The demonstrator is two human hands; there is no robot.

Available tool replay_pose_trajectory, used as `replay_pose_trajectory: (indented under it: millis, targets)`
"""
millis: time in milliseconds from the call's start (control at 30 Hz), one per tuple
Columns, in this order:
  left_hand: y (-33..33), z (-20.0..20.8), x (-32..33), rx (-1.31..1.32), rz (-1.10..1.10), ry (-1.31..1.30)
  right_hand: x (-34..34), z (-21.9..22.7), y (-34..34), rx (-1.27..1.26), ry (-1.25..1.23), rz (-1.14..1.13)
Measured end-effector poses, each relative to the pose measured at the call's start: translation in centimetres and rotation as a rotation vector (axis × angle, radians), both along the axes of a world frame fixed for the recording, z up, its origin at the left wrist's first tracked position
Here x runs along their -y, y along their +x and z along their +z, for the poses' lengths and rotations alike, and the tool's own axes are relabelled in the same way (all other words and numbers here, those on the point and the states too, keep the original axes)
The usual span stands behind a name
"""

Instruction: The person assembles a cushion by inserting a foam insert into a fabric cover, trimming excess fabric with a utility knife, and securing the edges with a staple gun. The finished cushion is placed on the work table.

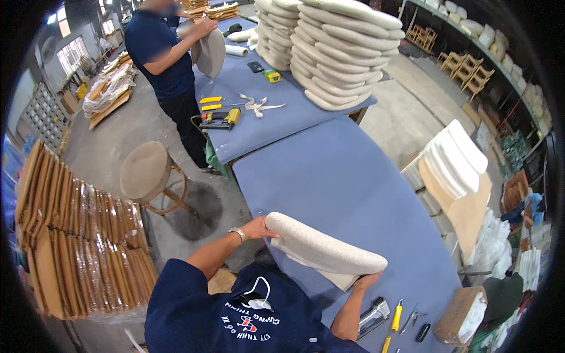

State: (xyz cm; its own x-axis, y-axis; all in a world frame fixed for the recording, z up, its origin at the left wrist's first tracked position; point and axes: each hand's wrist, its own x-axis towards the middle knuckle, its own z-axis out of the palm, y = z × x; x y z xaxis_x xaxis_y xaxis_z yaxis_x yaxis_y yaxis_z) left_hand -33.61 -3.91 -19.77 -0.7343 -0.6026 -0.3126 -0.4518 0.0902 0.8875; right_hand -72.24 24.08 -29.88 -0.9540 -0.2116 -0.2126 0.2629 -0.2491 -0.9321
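A beige fabric-covered seat cushion [326, 244] is held tilted on edge above the blue-topped table [312, 170], close to my body. My left hand [260, 228] is closed on its upper left end, with the thumb along the side facing me. My right hand [369, 280] grips the lower right end, its fingers partly hidden by the fabric. A loose flap of cloth hangs from the cushion's near side. Beside my right forearm lie a silver staple gun [374, 316], a yellow-handled screwdriver [396, 316] and a small black object [422, 332].
Across the adjoining table, a co-worker [159, 65] handles a grey seat cushion [210, 54]. Tall cushion stacks [344, 56] and a yellow nail gun [226, 119] sit there. A round stool [145, 170] and wrapped wooden parts [88, 241] stand left; a cardboard box [459, 317] is right.
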Motion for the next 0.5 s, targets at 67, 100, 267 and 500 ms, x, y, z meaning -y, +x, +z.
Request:
replay_pose_trajectory:
  millis: [67,100,267,500]
  targets:
    - [-1.1,0.3,-0.8,-0.051,0.169,0.013,0.6,2.8,-0.9,0.064,0.13,0.105]
    - [-1.3,0.1,-0.8,-0.084,0.245,0.034,0.9,4.3,-1.3,-0.005,0.168,0.148]
    - [-2.4,0.8,0.3,-0.116,0.418,-0.013,-2.1,12.3,-1.7,-0.339,0.574,0.382]
    - [-4.3,-0.2,-1.2,-0.027,0.431,-0.339,-7.0,5.4,3.8,-0.254,0.785,0.307]
